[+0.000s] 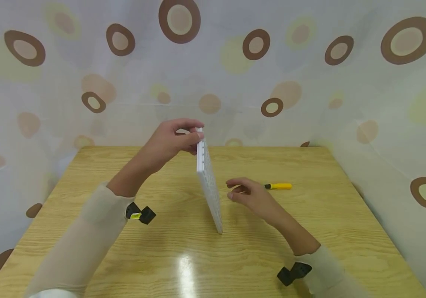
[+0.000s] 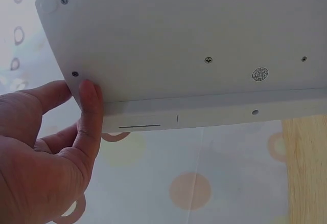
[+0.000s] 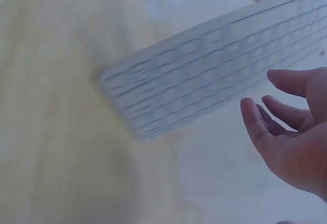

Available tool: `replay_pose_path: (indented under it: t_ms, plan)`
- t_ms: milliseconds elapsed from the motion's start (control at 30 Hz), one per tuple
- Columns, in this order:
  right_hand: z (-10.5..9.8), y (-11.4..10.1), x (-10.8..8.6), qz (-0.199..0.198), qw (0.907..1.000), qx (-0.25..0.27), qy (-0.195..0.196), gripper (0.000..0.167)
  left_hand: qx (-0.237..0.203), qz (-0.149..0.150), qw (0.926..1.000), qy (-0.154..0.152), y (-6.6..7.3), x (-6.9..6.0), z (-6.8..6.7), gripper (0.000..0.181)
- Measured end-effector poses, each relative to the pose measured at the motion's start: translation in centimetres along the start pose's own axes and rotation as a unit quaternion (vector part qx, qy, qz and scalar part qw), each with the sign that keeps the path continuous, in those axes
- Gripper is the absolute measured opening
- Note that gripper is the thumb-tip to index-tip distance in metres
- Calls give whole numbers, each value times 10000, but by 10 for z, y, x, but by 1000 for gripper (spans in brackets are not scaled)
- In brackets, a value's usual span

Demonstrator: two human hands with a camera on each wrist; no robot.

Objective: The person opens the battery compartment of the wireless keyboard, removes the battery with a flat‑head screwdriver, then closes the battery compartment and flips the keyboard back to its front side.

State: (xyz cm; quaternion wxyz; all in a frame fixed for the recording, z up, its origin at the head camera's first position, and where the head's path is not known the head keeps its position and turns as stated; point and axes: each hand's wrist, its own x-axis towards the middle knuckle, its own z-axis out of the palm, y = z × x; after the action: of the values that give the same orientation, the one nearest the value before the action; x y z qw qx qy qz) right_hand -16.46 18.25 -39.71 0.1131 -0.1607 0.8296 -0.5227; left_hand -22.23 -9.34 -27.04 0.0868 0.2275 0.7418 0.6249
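A white keyboard (image 1: pixel 209 186) stands on its short end on the wooden table, leaning slightly. My left hand (image 1: pixel 173 138) pinches its raised end between thumb and fingers. In the left wrist view the keyboard's plain back (image 2: pixel 153 40) shows, with several screws and a round label, and the left fingers grip one corner. Its keys (image 3: pixel 204 65) face my right hand (image 1: pixel 251 196), which hovers beside the keyboard without touching it. The right fingers (image 3: pixel 255 127) are loosely bent and hold nothing.
On the table (image 1: pixel 153 248), just beyond the right hand, lies a screwdriver-like tool with a yellow handle (image 1: pixel 281 186). A pale cloth (image 1: pixel 213 62) patterned with brown rings hangs behind the table and along its sides.
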Motion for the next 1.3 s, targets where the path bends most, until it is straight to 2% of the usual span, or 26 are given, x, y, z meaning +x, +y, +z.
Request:
replay_pose_path:
  t_ms: [133,267,467,600,833,967,1133,1233,1300]
  plan:
    - [-17,-46,-3,-379,9983,259,365,40,19,-38,10000,-23,4,6,9,40]
    - [-25,-87,-10,-720,9955,394,483,39,99,-44,9999,-69,9,11,17,41]
    - [-27,-121,-15,-1154,9909,443,536,39,108,-52,9999,-106,15,15,27,41]
    - [-25,-129,-15,-1362,9883,410,547,36,127,-17,9998,-126,16,17,32,40]
    - [-23,-130,-15,-1387,9881,497,453,37,219,27,9996,-168,17,18,36,40]
    - [-25,-129,-18,-1373,9883,372,546,37,105,256,9992,-288,12,18,37,46]
    - [-32,-128,-27,-1235,9900,247,636,37,25,690,9973,-260,-5,12,36,50]
    - [-38,-127,-35,-1045,9916,50,762,38,103,727,9972,-156,-21,6,36,50]
    - [-42,-124,-41,-941,9917,-46,872,37,169,634,9978,-109,-35,4,37,50]
